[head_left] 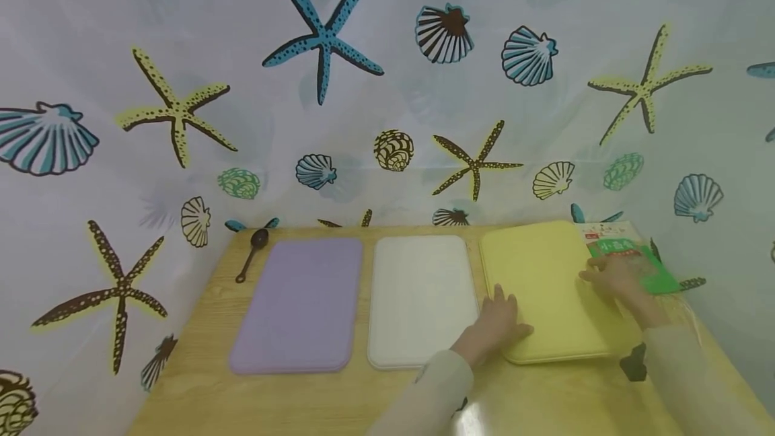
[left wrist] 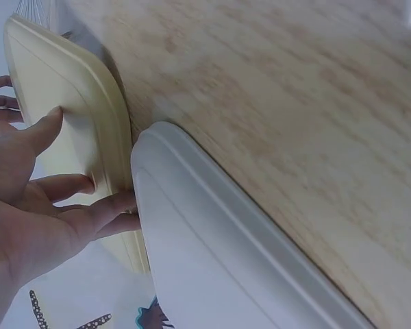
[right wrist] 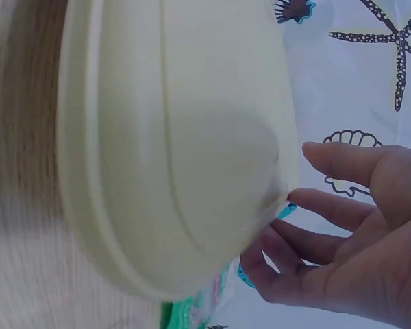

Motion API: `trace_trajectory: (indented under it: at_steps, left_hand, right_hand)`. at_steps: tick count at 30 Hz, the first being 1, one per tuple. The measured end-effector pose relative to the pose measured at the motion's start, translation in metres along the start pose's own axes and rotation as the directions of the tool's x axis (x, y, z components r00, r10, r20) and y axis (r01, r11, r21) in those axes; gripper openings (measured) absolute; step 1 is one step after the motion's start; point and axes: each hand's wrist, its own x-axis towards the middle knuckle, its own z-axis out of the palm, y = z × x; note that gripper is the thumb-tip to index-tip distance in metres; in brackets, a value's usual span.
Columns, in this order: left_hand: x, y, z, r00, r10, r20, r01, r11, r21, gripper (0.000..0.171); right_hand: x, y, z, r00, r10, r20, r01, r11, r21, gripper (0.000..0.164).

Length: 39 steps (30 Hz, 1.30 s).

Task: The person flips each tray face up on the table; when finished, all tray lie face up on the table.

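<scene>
A yellow rectangular board point(head_left: 539, 288) with rounded corners and a raised rim lies at the right of a row on the table, slightly turned. My left hand point(head_left: 495, 325) is at its left edge, fingers spread. In the left wrist view, that hand's thumb point(left wrist: 49, 127) is over the yellow face and its other fingertips reach the rim beside the white board point(left wrist: 192, 226). My right hand point(head_left: 614, 278) touches the opposite long edge. Seen from the right wrist, its fingertips meet the edge while the thumb point(right wrist: 329, 156) stands apart from it.
Left of the white board lies a purple board point(head_left: 299, 305), and a dark spoon point(head_left: 253, 253) rests beyond it. A green and white packet point(head_left: 656, 274) is behind my right hand. A curtain point(head_left: 387, 99) printed with starfish and shells surrounds the wooden table point(head_left: 290, 402).
</scene>
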Motion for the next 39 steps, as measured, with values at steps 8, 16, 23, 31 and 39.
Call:
trace_trajectory:
  at_steps: [8,16,23,31,39]
  left_hand:
    - [-0.001,0.006,-0.010,0.998,-0.053,0.033,0.055,0.996,-0.076,0.074]
    - [-0.004,0.007,-0.016,1.000,-0.029,0.005,0.029,0.995,-0.100,0.074]
    - [-0.006,0.004,-0.021,1.000,-0.006,0.011,0.007,0.989,-0.150,0.074]
    - [-0.012,0.002,-0.027,0.999,0.004,0.033,0.005,0.961,-0.276,0.075]
    - [-0.006,-0.003,-0.021,0.999,0.015,0.030,-0.005,0.949,-0.315,0.077]
  right_hand:
    - [0.000,0.007,-0.017,1.000,-0.015,0.014,0.016,0.997,-0.077,0.052]
    - [-0.004,0.008,-0.027,0.999,-0.022,0.047,0.016,0.992,0.122,0.055]
    - [-0.004,0.007,-0.041,0.996,-0.036,0.080,0.017,0.974,0.226,0.057]
    - [-0.002,0.002,-0.049,0.996,0.012,0.093,-0.035,0.969,0.247,0.060]
    - [0.001,-0.003,-0.060,0.990,0.022,0.139,-0.059,0.961,0.271,0.066]
